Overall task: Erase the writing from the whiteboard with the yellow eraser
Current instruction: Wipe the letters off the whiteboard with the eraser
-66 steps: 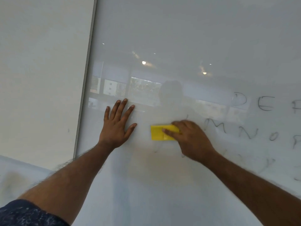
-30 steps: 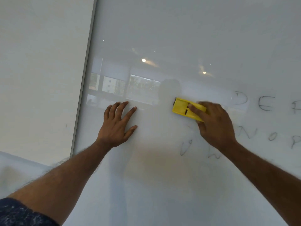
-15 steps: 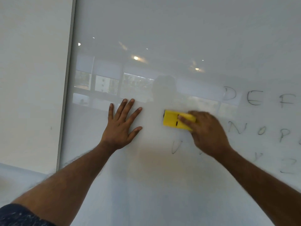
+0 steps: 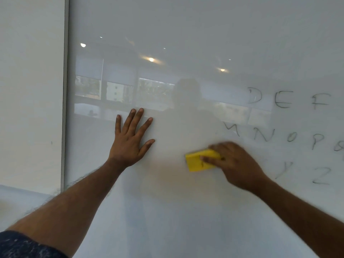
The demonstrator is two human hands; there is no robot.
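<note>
The glossy whiteboard (image 4: 186,34) fills most of the view. My right hand (image 4: 236,164) grips the yellow eraser (image 4: 197,162) and presses it flat on the board, blurred by motion. My left hand (image 4: 130,142) lies flat on the board with fingers spread, to the left of the eraser. Black handwritten letters (image 4: 284,135) stand in three rows at the right: D E F on top, M N O P below, Y Z lowest. The board left of and under the eraser shows no writing.
The board's grey metal edge (image 4: 65,90) runs vertically at the left, with a plain white wall (image 4: 29,90) beyond it. Windows and ceiling lights reflect in the board's upper middle.
My right hand has swept the eraser downward to the lowest row, and the V that stood there is gone. The left hand stays flat on the board.
</note>
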